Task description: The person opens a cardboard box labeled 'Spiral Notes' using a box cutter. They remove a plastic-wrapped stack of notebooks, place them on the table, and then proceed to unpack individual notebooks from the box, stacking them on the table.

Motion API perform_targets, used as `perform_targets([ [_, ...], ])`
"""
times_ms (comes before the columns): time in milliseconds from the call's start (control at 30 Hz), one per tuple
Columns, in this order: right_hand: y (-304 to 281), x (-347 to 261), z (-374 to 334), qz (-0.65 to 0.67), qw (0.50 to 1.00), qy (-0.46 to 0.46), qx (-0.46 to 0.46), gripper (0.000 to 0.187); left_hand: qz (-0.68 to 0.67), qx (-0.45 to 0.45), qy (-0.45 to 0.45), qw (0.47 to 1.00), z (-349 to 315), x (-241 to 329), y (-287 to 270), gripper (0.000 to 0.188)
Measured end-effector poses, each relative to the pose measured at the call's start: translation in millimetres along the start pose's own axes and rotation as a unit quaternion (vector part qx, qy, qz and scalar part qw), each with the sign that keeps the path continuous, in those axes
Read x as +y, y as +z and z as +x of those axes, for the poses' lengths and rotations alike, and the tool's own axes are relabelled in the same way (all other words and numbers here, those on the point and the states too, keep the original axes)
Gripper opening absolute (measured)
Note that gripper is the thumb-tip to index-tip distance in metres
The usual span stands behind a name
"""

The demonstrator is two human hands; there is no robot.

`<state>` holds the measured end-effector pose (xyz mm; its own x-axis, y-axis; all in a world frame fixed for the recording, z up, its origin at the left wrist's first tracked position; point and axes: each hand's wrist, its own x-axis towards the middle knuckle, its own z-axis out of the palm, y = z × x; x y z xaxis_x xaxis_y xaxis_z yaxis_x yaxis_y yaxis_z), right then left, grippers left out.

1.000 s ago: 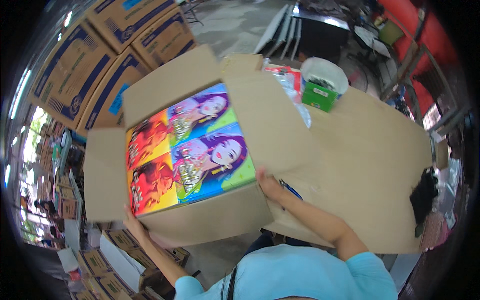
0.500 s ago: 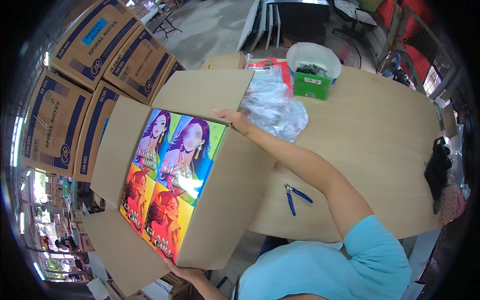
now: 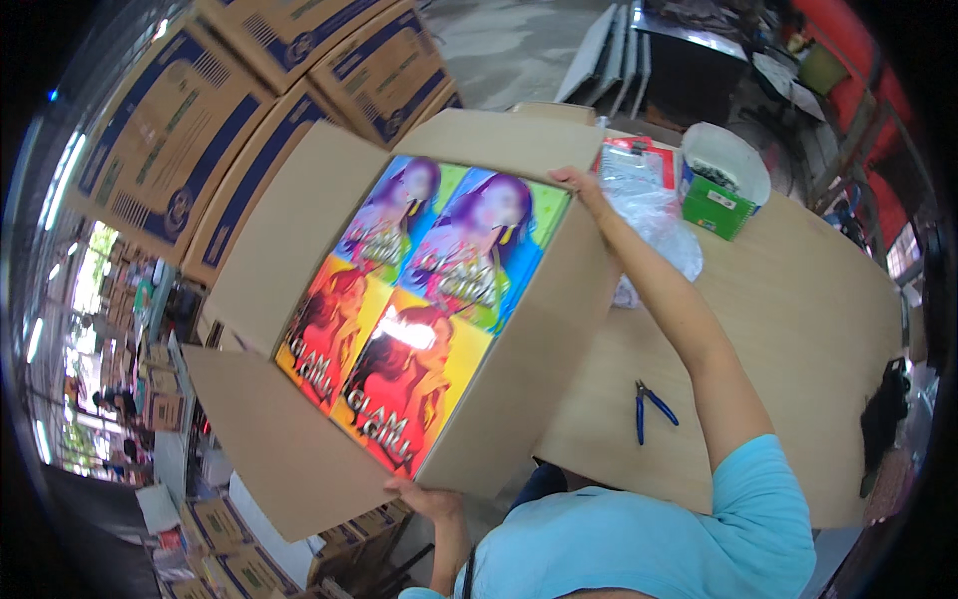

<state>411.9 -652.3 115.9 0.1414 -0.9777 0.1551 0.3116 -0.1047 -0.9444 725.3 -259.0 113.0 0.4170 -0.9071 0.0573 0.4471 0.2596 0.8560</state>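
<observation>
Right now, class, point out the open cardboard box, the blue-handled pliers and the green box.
Open cardboard box (image 3: 534, 349): head view, on its outer side wall.
Blue-handled pliers (image 3: 640, 421): head view, on one blue handle.
Green box (image 3: 708, 211): head view, on its green side.

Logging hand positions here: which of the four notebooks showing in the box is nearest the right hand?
The upper right notebook, purple-haired, its corner by the right hand; the matching notebook sits left, the two red-yellow notebooks lower.

Cardboard box (image 3: 544, 344), glossy books (image 3: 419, 307), probably paper
</observation>
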Motion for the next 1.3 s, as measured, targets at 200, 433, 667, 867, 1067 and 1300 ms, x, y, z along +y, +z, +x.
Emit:
perform_targets([
  [200,1.8,-37.4,-27.7,-0.117,0.979,0.152,0.069,0.065,0.166,0.216,0.198,0.942,-9.9,32.3,24.7,0.049],
  [433,61.6,-125.8,-169.8,-0.278,0.897,-0.218,0.265,0.012,0.384,0.326,0.38,0.776,-19.5,97.5,11.5,0.119],
  [667,246.9,-103.7,-270.9,-0.433,0.732,-0.42,-0.316,0.044,0.61,0.391,0.394,0.566,-31.1,127.9,-17.5,0.125],
  [867,305.8,-61.3,-276.2,-0.519,0.606,-0.47,-0.378,0.053,0.68,0.361,0.403,0.495,-46.7,148.7,-36.0,0.097],
  [1067,307.4,-63.7,-270.4,-0.488,0.6,-0.438,-0.458,0.045,0.794,0.002,0.027,0.607,-41.2,140.6,-60.4,0.053],
  [1300,317.0,-67.8,-267.1,-0.564,0.529,-0.407,-0.487,0.032,0.622,-0.023,0.185,0.76,92.9,170.9,-50.2,0.032],
])
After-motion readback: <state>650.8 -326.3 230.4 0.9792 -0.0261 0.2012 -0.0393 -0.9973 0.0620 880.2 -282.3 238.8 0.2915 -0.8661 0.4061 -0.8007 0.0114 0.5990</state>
